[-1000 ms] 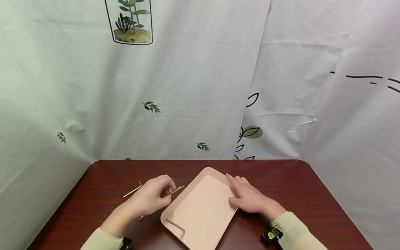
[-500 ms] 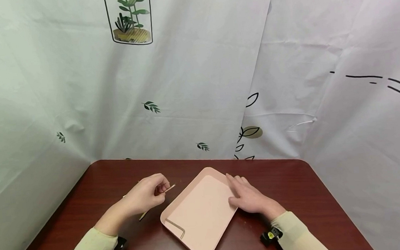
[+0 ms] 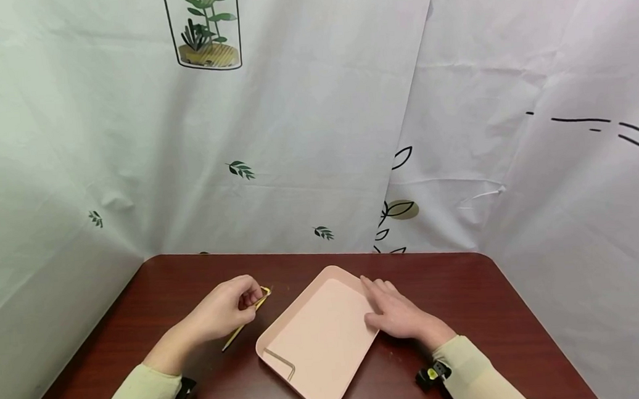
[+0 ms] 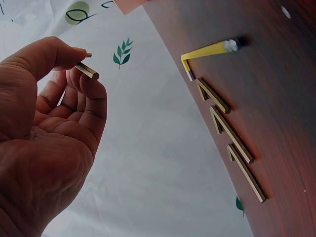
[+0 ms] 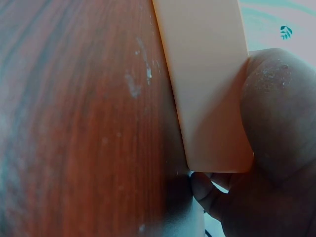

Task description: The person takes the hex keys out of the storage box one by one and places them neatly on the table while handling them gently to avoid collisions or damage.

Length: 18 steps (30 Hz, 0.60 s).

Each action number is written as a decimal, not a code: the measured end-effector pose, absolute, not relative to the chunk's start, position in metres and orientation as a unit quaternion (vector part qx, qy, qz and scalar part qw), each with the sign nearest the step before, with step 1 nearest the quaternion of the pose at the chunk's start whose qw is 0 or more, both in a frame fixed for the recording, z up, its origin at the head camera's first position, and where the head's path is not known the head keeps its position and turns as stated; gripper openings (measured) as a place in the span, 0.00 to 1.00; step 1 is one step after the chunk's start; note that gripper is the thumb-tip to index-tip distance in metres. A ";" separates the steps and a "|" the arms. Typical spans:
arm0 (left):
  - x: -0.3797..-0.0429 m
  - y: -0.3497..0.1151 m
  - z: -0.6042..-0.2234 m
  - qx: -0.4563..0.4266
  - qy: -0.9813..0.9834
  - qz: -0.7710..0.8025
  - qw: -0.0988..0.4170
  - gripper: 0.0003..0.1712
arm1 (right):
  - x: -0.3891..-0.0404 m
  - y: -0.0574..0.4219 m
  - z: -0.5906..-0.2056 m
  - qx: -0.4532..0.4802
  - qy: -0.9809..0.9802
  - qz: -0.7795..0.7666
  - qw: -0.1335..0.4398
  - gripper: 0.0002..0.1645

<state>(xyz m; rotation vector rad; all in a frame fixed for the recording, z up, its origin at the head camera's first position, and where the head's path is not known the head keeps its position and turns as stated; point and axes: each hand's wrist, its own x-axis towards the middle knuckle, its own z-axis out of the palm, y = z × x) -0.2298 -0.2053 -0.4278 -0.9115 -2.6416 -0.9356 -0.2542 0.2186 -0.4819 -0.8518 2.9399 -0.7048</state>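
My left hand (image 3: 224,308) is over the left part of the table, pinching a brass-coloured hex key (image 4: 89,72) between thumb and fingers; most of the key is hidden in the grip. Below it on the wood lies a yellow hex key (image 4: 205,51), in a row with three brass-coloured hex keys (image 4: 213,96). From the head view the hand hides those three. My right hand (image 3: 396,311) grips the right corner of a pink tray (image 3: 328,322), thumb over the rim and a fingertip round the outer wall (image 5: 212,108). One bent hex key (image 3: 293,369) rests inside the tray's near-left end.
The dark red wooden table (image 3: 461,313) bears the tray near its middle. White printed cloth (image 3: 304,132) hangs behind the table and along its sides.
My left hand has drawn back leftward from beside the tray with its hex key, whose tip no longer shows clearly. The yellow hex key has come into view. Right hand and tray stay put.
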 end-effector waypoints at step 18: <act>-0.237 -0.231 -0.434 -0.271 -0.905 -0.316 0.089 0.15 | -0.254 0.218 -0.482 -0.273 0.936 -0.222 -0.004 0.52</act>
